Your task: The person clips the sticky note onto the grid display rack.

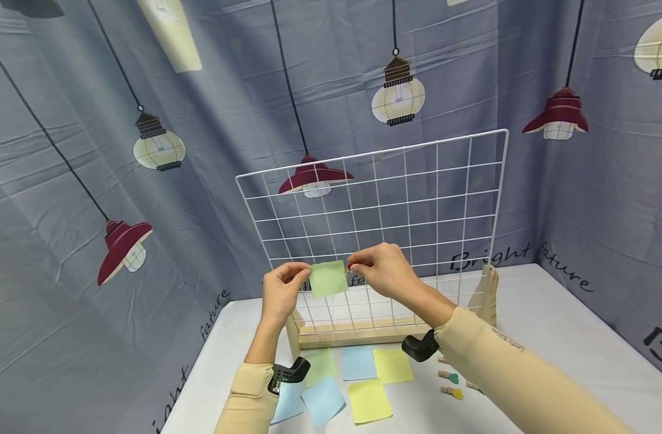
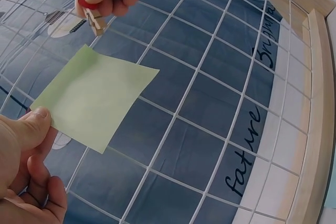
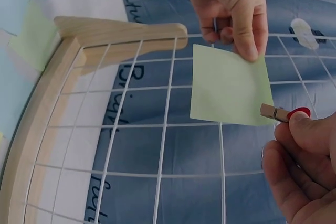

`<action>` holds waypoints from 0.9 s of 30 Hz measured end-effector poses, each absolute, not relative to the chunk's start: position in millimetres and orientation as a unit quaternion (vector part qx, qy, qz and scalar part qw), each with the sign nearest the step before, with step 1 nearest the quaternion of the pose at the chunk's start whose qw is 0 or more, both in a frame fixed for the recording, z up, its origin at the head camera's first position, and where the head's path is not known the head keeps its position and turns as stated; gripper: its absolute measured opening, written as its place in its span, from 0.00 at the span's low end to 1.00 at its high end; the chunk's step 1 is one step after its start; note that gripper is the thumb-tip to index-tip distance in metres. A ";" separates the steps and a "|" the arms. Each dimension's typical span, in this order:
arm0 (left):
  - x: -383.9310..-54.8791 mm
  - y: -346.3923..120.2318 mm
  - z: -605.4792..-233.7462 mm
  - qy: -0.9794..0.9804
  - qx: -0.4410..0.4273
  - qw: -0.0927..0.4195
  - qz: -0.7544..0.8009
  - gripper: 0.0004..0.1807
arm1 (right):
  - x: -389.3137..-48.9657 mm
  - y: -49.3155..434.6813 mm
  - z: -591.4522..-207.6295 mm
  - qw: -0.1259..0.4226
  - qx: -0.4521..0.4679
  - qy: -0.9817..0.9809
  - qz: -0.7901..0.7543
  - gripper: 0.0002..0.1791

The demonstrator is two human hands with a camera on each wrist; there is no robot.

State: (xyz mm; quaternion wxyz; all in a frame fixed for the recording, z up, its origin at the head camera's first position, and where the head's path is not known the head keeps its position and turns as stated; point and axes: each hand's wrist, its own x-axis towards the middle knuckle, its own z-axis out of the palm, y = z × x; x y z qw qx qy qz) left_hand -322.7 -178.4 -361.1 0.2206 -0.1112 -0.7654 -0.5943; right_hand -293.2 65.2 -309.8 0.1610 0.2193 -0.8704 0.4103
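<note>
My left hand (image 1: 281,292) pinches a light green sticky note (image 1: 329,278) by its left edge, holding it up against a white wire grid (image 1: 417,146). My right hand (image 1: 387,271) grips a small wooden clothespin (image 3: 274,113) with a red end, between thumb and finger. In the right wrist view, the clothespin's tip is at the note's edge near a corner; whether it clamps the paper is unclear. From the left wrist view, the clothespin (image 2: 94,19) appears just beyond the note's upper corner.
The grid stands in a wooden base (image 1: 363,333) on a white table (image 1: 531,313). In front lie several sticky notes: blue (image 1: 359,363), yellow (image 1: 369,401) and green (image 1: 321,366). More clothespins (image 1: 449,377) lie to the right, partly behind my right forearm. A lamp-print curtain (image 1: 227,90) hangs behind.
</note>
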 end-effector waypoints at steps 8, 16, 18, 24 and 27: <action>-326.1 -175.6 -357.5 -0.758 -0.105 0.231 -0.600 0.06 | -299.8 57.2 -306.6 0.158 0.202 -0.864 0.433 0.08; -330.4 -176.5 -357.4 -0.759 -0.101 0.236 -0.598 0.07 | -306.8 47.3 -303.4 0.167 0.196 -0.862 0.436 0.08; -330.9 -176.9 -357.0 -0.761 -0.098 0.239 -0.595 0.07 | -308.6 44.5 -301.5 0.173 0.198 -0.860 0.438 0.08; -332.1 -175.4 -355.3 -0.764 -0.093 0.247 -0.589 0.06 | -313.4 36.4 -297.5 0.210 0.204 -0.855 0.429 0.06; -333.5 -173.8 -355.6 -0.761 -0.095 0.248 -0.592 0.07 | -315.5 33.3 -297.4 0.226 0.202 -0.855 0.421 0.06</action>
